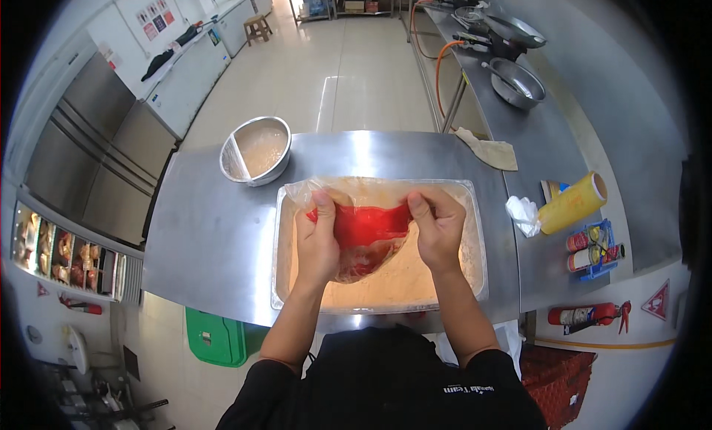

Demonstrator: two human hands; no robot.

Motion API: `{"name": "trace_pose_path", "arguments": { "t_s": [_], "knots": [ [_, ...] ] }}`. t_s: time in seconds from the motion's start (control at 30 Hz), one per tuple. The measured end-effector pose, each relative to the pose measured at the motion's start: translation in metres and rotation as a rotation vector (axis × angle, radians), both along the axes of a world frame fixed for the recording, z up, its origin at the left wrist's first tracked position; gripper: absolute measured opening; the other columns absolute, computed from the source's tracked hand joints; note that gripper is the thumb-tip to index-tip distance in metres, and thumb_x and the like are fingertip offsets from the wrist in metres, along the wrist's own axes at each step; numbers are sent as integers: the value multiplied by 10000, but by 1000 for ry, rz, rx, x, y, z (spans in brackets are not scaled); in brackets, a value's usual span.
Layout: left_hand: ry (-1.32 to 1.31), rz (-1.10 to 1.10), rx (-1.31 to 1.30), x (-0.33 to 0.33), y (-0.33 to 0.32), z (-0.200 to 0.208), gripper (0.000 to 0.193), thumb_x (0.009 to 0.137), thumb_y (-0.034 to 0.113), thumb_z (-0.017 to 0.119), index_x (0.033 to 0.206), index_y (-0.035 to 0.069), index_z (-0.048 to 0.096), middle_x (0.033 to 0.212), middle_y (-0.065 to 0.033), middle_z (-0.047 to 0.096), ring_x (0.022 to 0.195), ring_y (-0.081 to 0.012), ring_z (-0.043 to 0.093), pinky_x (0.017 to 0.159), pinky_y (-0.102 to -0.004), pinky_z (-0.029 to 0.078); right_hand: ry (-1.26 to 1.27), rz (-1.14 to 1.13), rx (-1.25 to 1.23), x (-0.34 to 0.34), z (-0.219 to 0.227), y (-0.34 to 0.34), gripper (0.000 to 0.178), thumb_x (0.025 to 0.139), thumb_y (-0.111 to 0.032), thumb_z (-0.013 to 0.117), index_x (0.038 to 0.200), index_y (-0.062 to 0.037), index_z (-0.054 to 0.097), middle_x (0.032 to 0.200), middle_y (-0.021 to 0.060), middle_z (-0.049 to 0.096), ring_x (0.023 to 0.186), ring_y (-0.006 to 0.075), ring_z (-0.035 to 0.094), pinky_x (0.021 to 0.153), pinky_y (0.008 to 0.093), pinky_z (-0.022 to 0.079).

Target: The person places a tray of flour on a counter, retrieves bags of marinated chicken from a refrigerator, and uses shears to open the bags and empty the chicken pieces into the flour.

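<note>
Between my hands is a clear plastic bag (368, 226) with a red print, held over a rectangular metal tray (480, 241). My left hand (317, 237) grips its left edge, thumb on top. On the opposite edge my right hand (439, 226) pinches the plastic with thumb and fingers. Pale orange powder (386, 293) covers the tray's bottom, partly hidden by the bag and my forearms. Whether anything lies inside the bag I cannot tell.
Beyond the tray's far left corner stands a metal bowl (285, 163) of beige, grainy contents. Rightward lie a cloth (489, 150), a yellow film roll (575, 204) and a blue rack of cans (593, 248). A pan (517, 83) sits on the side counter. Below left is a green lid (215, 337).
</note>
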State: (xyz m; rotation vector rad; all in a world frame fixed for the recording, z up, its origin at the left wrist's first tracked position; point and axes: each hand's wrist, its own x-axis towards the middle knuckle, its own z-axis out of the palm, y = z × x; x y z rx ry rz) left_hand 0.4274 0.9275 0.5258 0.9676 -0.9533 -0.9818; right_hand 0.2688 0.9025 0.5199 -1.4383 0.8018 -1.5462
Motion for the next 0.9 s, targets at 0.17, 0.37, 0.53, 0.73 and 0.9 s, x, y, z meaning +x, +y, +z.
{"name": "trace_pose_path", "arguments": {
  "t_s": [0.17, 0.37, 0.53, 0.73, 0.9],
  "knots": [
    [110, 33, 58, -10, 4, -1, 335, 970, 372, 393, 923, 71, 532, 883, -28, 559, 795, -115, 543, 744, -276, 457, -13, 210, 150, -23, 15, -4, 160, 898, -132, 561, 868, 10, 630, 771, 21, 615, 704, 66, 523, 648, 208, 430],
    [199, -19, 33, 7, 4, -16, 406, 950, 400, 420, 1142, 48, 486, 1114, -87, 545, 1031, -200, 541, 896, -384, 455, 115, 231, 69, -47, -46, 1, 296, 853, -206, 621, 1096, -47, 558, 902, 17, 578, 789, 86, 533, 760, 247, 445],
    [107, 152, 131, 4, 4, -19, 521, 925, 453, 449, 1217, 22, 453, 1204, -105, 514, 1111, -231, 508, 921, -405, 444, 127, 31, 493, -162, -114, 56, 239, 889, -231, 565, 999, -22, 607, 752, 25, 595, 675, 77, 561, 631, 221, 454],
    [35, 116, 196, 15, -9, -31, 569, 920, 479, 440, 1238, 8, 437, 1224, -107, 498, 1124, -230, 498, 941, -419, 421, 589, 455, 908, -184, -192, 154, 240, 842, -242, 573, 984, -61, 643, 724, 85, 645, 663, 178, 618, 606, 299, 476],
    [22, 108, 211, 1, -14, -31, 588, 924, 481, 430, 1260, -1, 420, 1252, -112, 477, 1145, -236, 479, 958, -421, 401, 810, -110, 636, -111, -258, 175, 245, 826, -255, 590, 1024, -117, 629, 958, 142, 621, 900, 288, 601, 746, 397, 477]
  ]
}}
